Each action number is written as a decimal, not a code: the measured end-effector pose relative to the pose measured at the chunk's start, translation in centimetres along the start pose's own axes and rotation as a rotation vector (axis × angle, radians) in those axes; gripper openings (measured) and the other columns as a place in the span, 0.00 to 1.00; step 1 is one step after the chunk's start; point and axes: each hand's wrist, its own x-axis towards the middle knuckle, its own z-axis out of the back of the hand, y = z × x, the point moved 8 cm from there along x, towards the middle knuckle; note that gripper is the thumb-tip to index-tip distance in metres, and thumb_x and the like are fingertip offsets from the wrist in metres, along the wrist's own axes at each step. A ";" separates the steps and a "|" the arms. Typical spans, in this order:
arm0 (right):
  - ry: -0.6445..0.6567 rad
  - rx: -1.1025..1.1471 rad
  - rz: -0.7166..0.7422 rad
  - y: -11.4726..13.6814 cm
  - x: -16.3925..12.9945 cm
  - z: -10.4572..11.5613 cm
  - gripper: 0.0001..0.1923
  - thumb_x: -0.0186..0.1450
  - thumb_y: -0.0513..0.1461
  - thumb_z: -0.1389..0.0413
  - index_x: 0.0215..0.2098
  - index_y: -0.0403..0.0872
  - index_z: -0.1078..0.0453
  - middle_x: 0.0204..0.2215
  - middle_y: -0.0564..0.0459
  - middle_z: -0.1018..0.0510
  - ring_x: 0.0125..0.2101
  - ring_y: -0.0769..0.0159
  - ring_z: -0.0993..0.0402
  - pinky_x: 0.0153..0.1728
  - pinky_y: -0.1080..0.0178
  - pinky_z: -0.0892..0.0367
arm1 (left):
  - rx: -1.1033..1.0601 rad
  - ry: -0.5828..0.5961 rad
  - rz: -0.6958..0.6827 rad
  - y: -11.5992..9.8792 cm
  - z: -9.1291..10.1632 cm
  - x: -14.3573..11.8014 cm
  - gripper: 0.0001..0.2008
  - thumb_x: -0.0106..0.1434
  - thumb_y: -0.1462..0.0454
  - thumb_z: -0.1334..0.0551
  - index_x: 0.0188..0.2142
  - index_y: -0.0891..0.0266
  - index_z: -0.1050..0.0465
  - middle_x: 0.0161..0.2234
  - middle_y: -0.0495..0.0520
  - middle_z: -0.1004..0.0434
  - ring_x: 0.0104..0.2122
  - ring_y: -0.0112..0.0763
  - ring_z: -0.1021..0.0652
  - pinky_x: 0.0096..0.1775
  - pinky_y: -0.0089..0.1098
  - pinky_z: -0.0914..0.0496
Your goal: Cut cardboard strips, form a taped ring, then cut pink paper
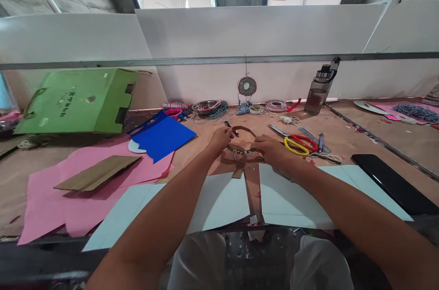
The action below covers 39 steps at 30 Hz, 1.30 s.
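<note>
Between my two hands is a brown ring [244, 129], its lower edge partly wrapped with patterned cord [243, 151]. Fingers of my left hand [221, 140] pinch the ring's left side. My right hand [270, 149] grips its right side, with the fingertips bent around it. A loose end of twisted cord hangs below the ring, over the brown-covered table. Just beneath lies a small brown cardboard strip [237, 172], by the edge of a pale sheet [222, 201]. Scissors with red and yellow handles [302, 143] lie right of my right hand.
A finished round woven hanging [247, 86] hangs at the back. A metal bowl [206, 107], white string [290, 120] and a water bottle [320, 91] stand behind. Blue sheet [164, 134], pink paper [44, 198] and a green box [75, 102] are left; a black phone [394, 182] is right.
</note>
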 end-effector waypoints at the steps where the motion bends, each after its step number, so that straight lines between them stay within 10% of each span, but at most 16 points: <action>1: 0.001 0.008 0.008 0.0 0.1 -0.1 0.13 0.60 0.32 0.40 0.43 0.49 0.25 0.37 0.50 0.26 0.42 0.62 0.32 0.40 0.63 0.38 | -0.006 -0.018 0.006 0.1 0.0 0.0 0.16 0.65 0.56 0.47 0.31 0.64 0.27 0.21 0.51 0.34 0.19 0.25 0.35 0.20 0.25 0.41; 15: -0.003 0.034 -0.043 -0.3 -0.2 -0.3 0.10 0.61 0.29 0.43 0.37 0.49 0.26 0.36 0.51 0.26 0.41 0.63 0.33 0.40 0.63 0.38 | -0.276 0.036 0.184 1.4 -1.3 0.3 0.14 0.64 0.55 0.45 0.32 0.64 0.29 0.17 0.45 0.43 0.15 0.23 0.41 0.18 0.25 0.45; 23: -0.004 0.029 -0.039 -1.5 0.1 -0.7 0.15 0.57 0.26 0.45 0.37 0.47 0.26 0.36 0.51 0.27 0.41 0.63 0.33 0.40 0.63 0.38 | -0.162 -0.011 0.065 0.2 -0.9 -0.2 0.19 0.67 0.52 0.50 0.27 0.62 0.34 0.16 0.44 0.48 0.15 0.22 0.44 0.18 0.24 0.46; 28: -0.024 0.027 -0.065 -1.7 -0.2 -0.5 0.19 0.56 0.24 0.47 0.40 0.48 0.26 0.39 0.51 0.26 0.43 0.64 0.32 0.42 0.63 0.38 | -0.057 -0.047 0.011 -0.3 -0.4 -0.3 0.19 0.67 0.54 0.50 0.28 0.63 0.31 0.21 0.52 0.32 0.23 0.29 0.30 0.26 0.28 0.36; 33: -0.111 0.019 -0.157 -2.7 -0.5 0.2 0.21 0.52 0.29 0.37 0.44 0.47 0.26 0.40 0.48 0.26 0.41 0.61 0.30 0.41 0.62 0.36 | 0.245 -0.167 -0.384 -4.2 0.2 -1.5 0.12 0.65 0.59 0.44 0.38 0.61 0.23 0.45 0.57 0.23 0.50 0.38 0.28 0.50 0.35 0.33; 39: -0.176 -0.094 -0.271 -3.6 -0.2 0.9 0.08 0.61 0.32 0.41 0.39 0.44 0.23 0.37 0.46 0.24 0.39 0.62 0.30 0.40 0.62 0.37 | 0.590 0.084 -0.648 -6.3 -4.9 -4.5 0.10 0.66 0.60 0.42 0.42 0.57 0.22 0.46 0.53 0.21 0.49 0.36 0.25 0.48 0.34 0.32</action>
